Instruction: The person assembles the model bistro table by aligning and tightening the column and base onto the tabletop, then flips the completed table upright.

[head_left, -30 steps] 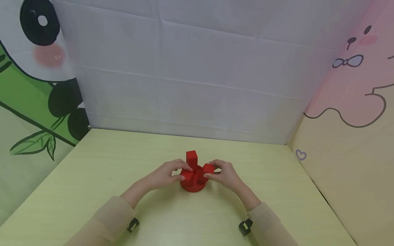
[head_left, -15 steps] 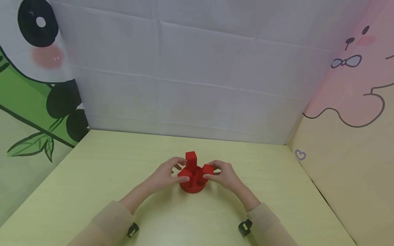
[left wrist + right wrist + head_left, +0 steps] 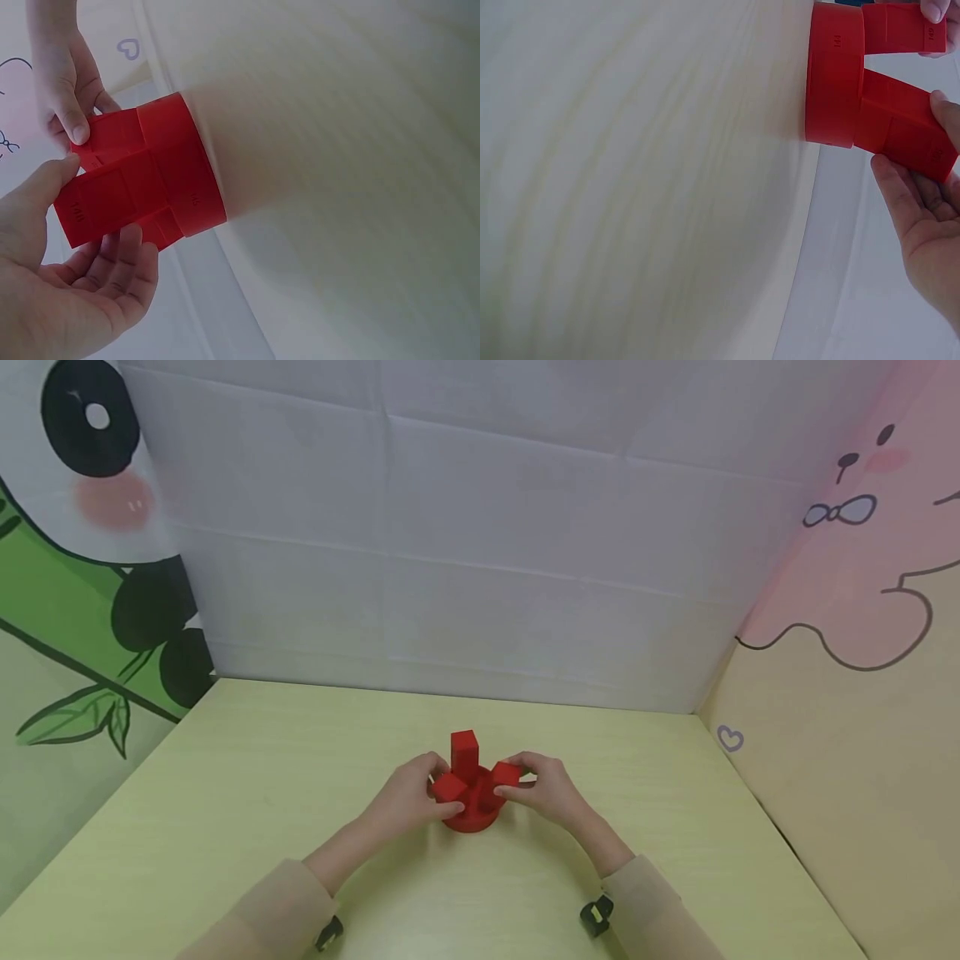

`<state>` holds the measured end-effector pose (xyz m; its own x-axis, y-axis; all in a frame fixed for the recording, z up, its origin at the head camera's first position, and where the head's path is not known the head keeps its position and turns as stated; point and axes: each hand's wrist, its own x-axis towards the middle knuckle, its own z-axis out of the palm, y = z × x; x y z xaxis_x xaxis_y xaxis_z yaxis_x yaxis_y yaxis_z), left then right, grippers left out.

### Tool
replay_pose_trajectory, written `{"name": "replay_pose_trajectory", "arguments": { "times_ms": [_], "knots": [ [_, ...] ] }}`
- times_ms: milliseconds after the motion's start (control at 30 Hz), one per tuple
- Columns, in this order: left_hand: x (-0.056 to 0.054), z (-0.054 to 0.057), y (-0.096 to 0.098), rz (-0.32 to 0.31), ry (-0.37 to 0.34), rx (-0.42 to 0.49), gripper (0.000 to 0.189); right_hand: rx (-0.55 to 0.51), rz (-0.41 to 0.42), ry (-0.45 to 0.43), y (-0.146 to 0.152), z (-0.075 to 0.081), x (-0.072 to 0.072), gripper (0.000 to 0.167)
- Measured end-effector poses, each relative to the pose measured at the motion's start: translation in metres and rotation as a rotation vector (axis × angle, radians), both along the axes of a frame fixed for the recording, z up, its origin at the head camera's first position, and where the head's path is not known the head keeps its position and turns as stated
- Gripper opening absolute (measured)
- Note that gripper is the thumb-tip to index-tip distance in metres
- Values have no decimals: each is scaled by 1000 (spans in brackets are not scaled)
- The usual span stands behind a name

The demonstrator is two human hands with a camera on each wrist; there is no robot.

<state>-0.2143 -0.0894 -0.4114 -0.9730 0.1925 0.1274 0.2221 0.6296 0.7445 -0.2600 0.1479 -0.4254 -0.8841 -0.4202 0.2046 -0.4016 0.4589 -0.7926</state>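
A round red base (image 3: 471,822) sits on the table, with three red blocks standing up from it. My left hand (image 3: 408,793) holds the left block (image 3: 450,787) between thumb and fingers. In the left wrist view this block (image 3: 105,199) slants outward from the base, its lower end meeting it. On the other side, my right hand (image 3: 553,789) pinches the right block (image 3: 506,773), which also leans outward in the right wrist view. The back block (image 3: 464,753) rises tallest, and neither hand touches it. Whether the held blocks are fully seated is hidden.
The pale wooden table (image 3: 637,777) spreads around the base. A white cloth wall (image 3: 480,527) closes off the back. Printed cartoon panels stand at the left and right sides. Dark straps (image 3: 597,916) show beneath both wrists.
My left fingers came off the left block, spread, and now hold it from its outer side. That block looks slightly turned. My right hand keeps its hold almost unmoved.
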Motion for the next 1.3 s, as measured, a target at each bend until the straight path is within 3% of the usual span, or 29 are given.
{"name": "replay_pose_trajectory", "arguments": {
  "times_ms": [433,800,1000,1167,1300],
  "knots": [
    [3,4,3,-10,65,-86,33,-6,1,-12,1,1,2,40],
    [2,9,1,-7,7,-61,34,3,26,12,1,4,3,39],
    [-2,10,4,23,65,-40,36,10,-11,48,1,2,5,43],
    [-9,11,9,73,156,-12,33,-7,-76,146,2,0,7,51],
    [-16,12,14,115,229,21,29,25,-131,353,6,0,13,51]
  ]
}}
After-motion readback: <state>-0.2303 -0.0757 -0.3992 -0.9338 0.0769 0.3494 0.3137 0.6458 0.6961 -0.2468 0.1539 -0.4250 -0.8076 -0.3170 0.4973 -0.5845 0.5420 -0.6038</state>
